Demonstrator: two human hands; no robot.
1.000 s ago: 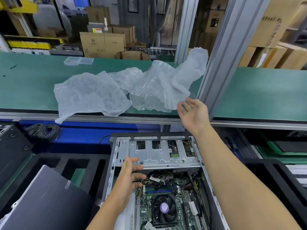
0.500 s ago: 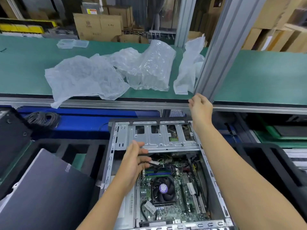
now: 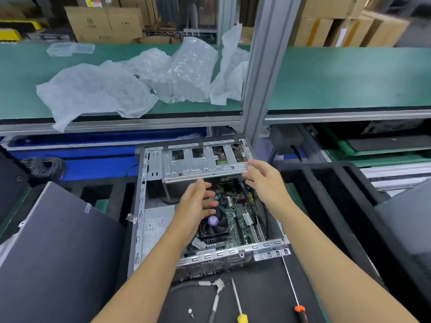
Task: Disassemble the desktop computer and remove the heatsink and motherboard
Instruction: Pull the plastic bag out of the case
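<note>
An open desktop case (image 3: 140, 206) lies on its side in front of me. Inside it the green motherboard (image 3: 242, 217) carries a black heatsink fan (image 3: 215, 226) with a purple hub. A silver drive cage (image 3: 200, 164) spans the far end of the case. My left hand (image 3: 196, 206) hovers over the fan with fingers spread and holds nothing. My right hand (image 3: 263, 180) hangs above the cage's right corner, fingers loosely spread, also holding nothing.
A black side panel (image 3: 58, 252) lies at the left. Two screwdrivers, yellow-handled (image 3: 238, 301) and orange-handled (image 3: 296, 297), and a loose screw (image 3: 190, 311) lie on the black mat near me. Crumpled plastic wrap (image 3: 130, 82) sits on the green shelf behind. A metal post (image 3: 263, 66) rises at centre right.
My right hand has come back from the plastic wrap and the shelf edge down to the drive cage. My left hand has shifted right over the fan. The view has tilted down.
</note>
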